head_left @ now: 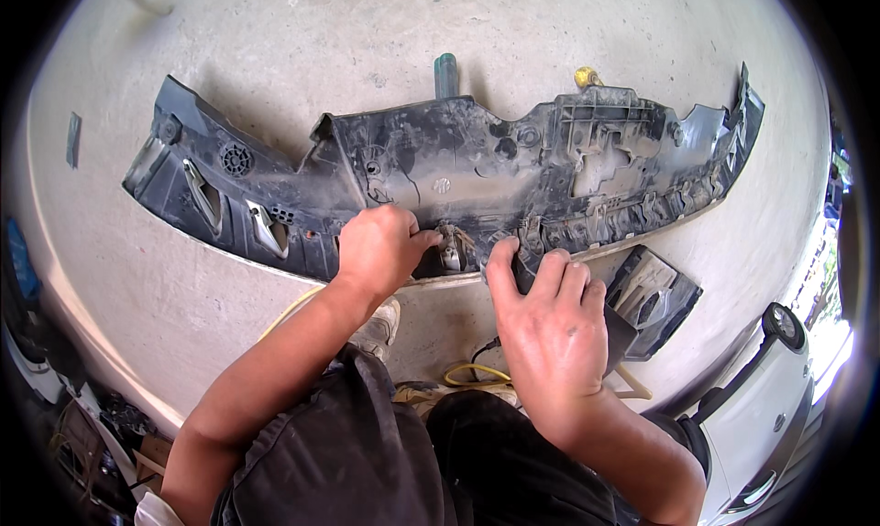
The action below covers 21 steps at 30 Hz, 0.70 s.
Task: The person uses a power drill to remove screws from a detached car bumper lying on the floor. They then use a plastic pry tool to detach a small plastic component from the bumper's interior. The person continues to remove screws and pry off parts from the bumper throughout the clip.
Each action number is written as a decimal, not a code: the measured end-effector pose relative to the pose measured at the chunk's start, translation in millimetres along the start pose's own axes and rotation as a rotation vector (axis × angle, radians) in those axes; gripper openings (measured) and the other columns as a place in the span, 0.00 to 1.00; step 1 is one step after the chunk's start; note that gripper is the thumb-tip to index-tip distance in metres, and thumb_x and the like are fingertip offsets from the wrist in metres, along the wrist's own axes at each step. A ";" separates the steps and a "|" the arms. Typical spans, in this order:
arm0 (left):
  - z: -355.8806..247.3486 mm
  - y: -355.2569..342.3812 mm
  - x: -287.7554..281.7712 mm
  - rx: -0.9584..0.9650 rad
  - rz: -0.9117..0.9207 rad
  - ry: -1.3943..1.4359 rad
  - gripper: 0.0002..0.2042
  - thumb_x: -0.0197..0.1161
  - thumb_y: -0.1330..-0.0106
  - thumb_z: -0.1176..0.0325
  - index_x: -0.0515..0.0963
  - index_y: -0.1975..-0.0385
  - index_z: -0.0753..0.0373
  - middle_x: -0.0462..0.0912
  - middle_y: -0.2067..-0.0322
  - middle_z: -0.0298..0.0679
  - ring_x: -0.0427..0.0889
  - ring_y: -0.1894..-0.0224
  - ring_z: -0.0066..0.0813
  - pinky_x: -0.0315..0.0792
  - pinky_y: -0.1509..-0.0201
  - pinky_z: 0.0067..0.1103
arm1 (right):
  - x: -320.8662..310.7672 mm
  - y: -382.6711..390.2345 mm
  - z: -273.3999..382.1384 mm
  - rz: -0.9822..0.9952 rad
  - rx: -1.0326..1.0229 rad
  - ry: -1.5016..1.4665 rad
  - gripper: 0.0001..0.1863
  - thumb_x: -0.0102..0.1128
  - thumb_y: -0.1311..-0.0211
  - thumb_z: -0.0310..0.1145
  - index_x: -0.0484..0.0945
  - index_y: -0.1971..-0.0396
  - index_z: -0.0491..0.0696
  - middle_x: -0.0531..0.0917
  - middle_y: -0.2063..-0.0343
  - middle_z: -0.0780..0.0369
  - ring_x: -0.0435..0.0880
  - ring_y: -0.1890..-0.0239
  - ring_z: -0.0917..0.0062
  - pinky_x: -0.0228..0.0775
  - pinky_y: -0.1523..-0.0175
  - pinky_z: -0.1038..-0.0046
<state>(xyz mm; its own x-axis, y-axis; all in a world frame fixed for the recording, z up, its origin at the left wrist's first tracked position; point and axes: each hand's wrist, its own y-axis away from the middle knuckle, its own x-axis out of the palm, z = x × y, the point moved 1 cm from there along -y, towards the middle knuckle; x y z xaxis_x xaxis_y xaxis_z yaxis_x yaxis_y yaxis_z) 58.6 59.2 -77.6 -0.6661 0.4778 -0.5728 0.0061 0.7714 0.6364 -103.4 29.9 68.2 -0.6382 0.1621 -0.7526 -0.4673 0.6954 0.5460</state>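
Observation:
A long, dusty black car bumper (403, 159) lies across the floor in front of me, its ribbed inner side up. My left hand (380, 246) is closed at its near edge, thumb pointing right toward a pale metallic bracket (451, 249); what its fingers grip is hidden. Just right of that bracket, my right hand (555, 329) curls around a black tool (621, 332), seen in part below the palm and between the fingers. The tool's front end meets the bumper's near edge. Its exact kind is covered by my hand.
Behind the bumper stand a green cylinder (445, 75) and a yellow round object (587, 77). A loose black panel (653, 306) lies right of my right hand. Between my feet runs a yellow cord (472, 372). A white car (756, 416) is at the lower right.

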 end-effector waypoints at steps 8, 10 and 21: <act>-0.3 -0.3 -0.3 -0.006 0.006 0.006 0.17 0.74 0.42 0.55 0.84 0.83 0.62 0.82 0.84 0.41 0.84 0.77 0.42 0.76 0.68 0.34 | -0.2 0.3 0.5 -0.003 0.005 -0.004 0.21 0.57 0.41 0.30 0.72 0.46 0.54 0.78 0.63 0.50 0.75 0.66 0.63 0.72 0.59 0.62; -0.1 -0.2 -0.5 -0.010 0.008 0.007 0.17 0.74 0.42 0.55 0.84 0.83 0.62 0.82 0.85 0.41 0.84 0.77 0.42 0.76 0.68 0.34 | 0.9 -0.3 1.0 -0.003 0.004 -0.007 0.21 0.57 0.41 0.30 0.72 0.46 0.54 0.78 0.63 0.50 0.75 0.66 0.63 0.72 0.59 0.62; -1.2 0.1 -0.9 0.002 -0.002 0.005 0.17 0.74 0.42 0.55 0.83 0.83 0.62 0.82 0.85 0.41 0.84 0.77 0.43 0.76 0.69 0.34 | -1.5 -0.6 0.3 -0.002 -0.001 -0.008 0.22 0.58 0.42 0.29 0.72 0.46 0.53 0.78 0.63 0.50 0.75 0.66 0.64 0.71 0.60 0.63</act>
<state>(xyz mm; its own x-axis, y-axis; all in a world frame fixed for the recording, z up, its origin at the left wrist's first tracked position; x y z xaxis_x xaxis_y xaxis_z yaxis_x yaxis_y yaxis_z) 58.3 58.3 -76.4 -0.6699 0.4738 -0.5717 0.0061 0.7734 0.6339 -102.0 29.4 68.9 -0.6320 0.1662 -0.7570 -0.4693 0.6952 0.5444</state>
